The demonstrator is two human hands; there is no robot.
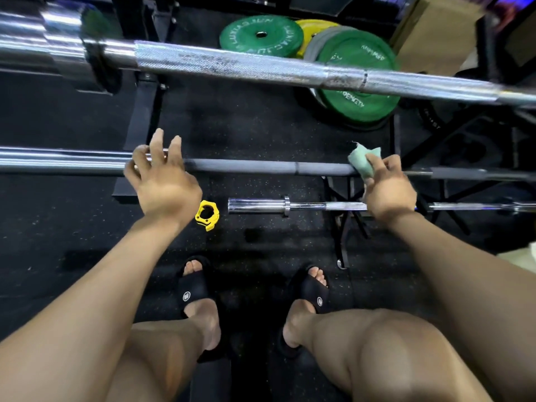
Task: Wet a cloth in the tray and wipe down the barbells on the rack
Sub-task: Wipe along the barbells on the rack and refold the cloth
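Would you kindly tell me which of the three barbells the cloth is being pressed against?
The middle barbell, with the dark grey shaft: the right hand holds the green cloth on it. The top barbell and lowest barbell go untouched.

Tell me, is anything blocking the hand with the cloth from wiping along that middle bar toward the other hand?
Nothing visible does. The right hand presses the green cloth on the middle barbell, whose grey shaft runs bare to the left hand at the sleeve end.

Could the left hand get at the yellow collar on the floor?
Probably yes. The left hand rests on the middle barbell holding nothing, and the yellow collar lies just below it on the floor, with nothing between.
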